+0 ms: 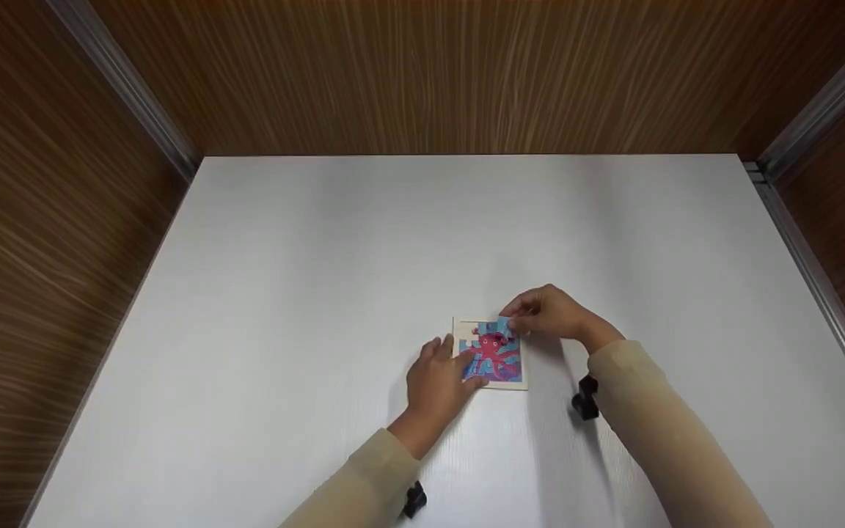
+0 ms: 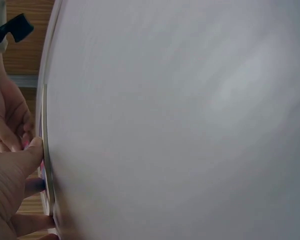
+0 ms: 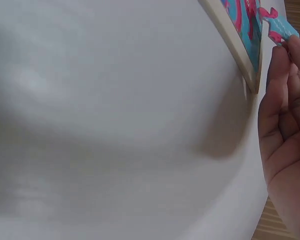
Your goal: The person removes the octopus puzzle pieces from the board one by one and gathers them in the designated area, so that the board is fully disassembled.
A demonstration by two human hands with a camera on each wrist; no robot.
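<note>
A small jigsaw puzzle with a red octopus on blue sits in a pale wooden tray. Bare wood shows at its upper left. My left hand rests on the tray's left side with fingers spread, the index finger across the picture and the thumb near the bottom edge. In the left wrist view the tray is seen edge-on beside the fingers. Between thumb and fingers, my right hand pinches a blue-and-pink puzzle piece, held over the tray's upper right corner.
The tray lies on a wide white table. Brown wood-grain panels stand behind and at both sides, with metal rails at the corners. Black devices are strapped at both wrists.
</note>
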